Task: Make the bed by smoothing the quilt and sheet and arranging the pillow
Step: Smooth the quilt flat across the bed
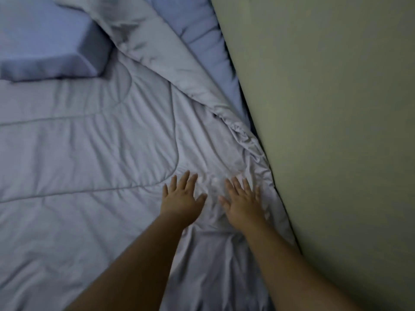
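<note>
While left hand (182, 199) and right hand (243, 204) press quilt (89, 153), both splayed flat — fold (175, 63) running along wall (336, 108)

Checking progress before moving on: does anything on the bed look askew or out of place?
Yes. The quilt has its far corner folded back beside the wall, baring the blue sheet, and its edge bunched beyond the right hand.

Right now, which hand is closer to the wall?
Right. The right hand presses the quilt close beside the wall; the left hand lies flat farther from it.
</note>
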